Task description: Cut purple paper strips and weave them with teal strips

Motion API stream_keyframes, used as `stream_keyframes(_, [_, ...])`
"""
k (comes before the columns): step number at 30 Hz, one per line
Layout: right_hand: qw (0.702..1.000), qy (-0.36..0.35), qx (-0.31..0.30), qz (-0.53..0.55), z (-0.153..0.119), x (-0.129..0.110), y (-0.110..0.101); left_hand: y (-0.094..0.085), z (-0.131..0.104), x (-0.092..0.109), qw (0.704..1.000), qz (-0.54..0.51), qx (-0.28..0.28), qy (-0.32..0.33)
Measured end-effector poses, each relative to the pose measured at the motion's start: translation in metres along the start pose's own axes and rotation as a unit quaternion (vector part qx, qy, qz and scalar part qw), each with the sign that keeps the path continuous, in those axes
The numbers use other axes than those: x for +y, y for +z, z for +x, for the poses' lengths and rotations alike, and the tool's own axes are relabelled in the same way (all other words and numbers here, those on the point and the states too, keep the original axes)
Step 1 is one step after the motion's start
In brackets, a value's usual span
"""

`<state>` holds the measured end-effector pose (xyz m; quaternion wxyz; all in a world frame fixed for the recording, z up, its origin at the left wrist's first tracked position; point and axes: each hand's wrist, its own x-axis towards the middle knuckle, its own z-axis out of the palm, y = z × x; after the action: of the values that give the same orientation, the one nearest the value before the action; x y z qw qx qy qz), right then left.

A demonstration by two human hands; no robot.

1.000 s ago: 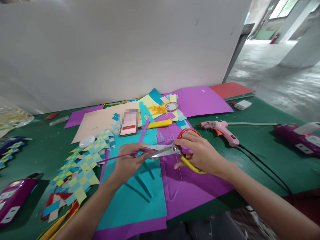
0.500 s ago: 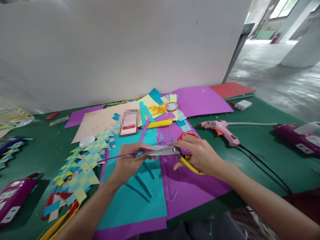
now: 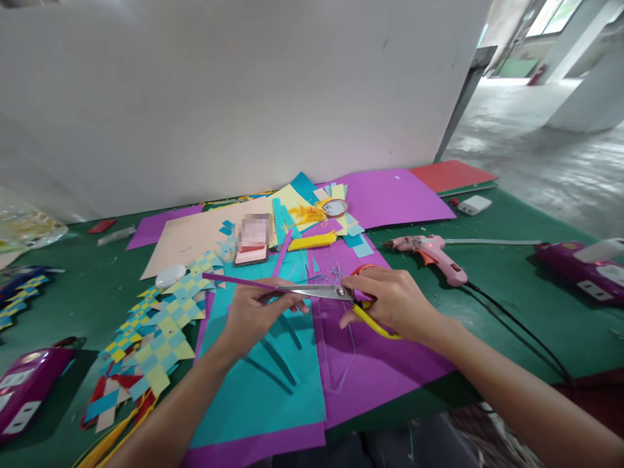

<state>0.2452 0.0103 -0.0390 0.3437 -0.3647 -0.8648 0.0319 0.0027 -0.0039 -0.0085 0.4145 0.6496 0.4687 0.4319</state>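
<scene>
My right hand (image 3: pixel 390 298) is wrapped round the red and yellow handles of a pair of scissors (image 3: pixel 316 291), whose blades point left. Between the fingers of my left hand (image 3: pixel 260 312) is a narrow purple paper strip (image 3: pixel 234 280), its free end sticking out to the left. The blade tips reach the strip at my left fingers; whether they cut into it is hidden. Both hands hover over a teal paper sheet (image 3: pixel 273 396) and a purple paper sheet (image 3: pixel 370 383). Thin paper offcuts (image 3: pixel 329 270) lie just behind the scissors.
A phone (image 3: pixel 252 244) and a yellow box cutter (image 3: pixel 312 241) lie behind my hands. To the right are a pink glue gun (image 3: pixel 431 253) with a black cord and a purple power strip (image 3: pixel 580 270). Woven checkered paper pieces (image 3: pixel 166 325) spread at left, near another power strip (image 3: pixel 36 387).
The strip's free left end has swung upward and now shows its flat side. The scissor blades have turned slightly and look closer together. Both hands stay in nearly the same place.
</scene>
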Motion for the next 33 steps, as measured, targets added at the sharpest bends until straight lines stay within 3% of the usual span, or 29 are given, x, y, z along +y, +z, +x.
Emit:
stream_keyframes(8, [1.000,0.004,-0.009,0.000,0.000,0.004,-0.002,-0.004,0.003,0.004,0.999,0.051,-0.017,-0.005])
stream_keyframes(16, [1.000,0.020,-0.013,-0.008,0.002,0.011,-0.012,-0.014,0.005,0.002,0.994,0.022,0.082,0.070])
stream_keyframes(33, [0.999,0.013,-0.042,0.015,0.004,0.010,-0.014,-0.005,0.004,0.005,0.997,-0.061,0.018,0.032])
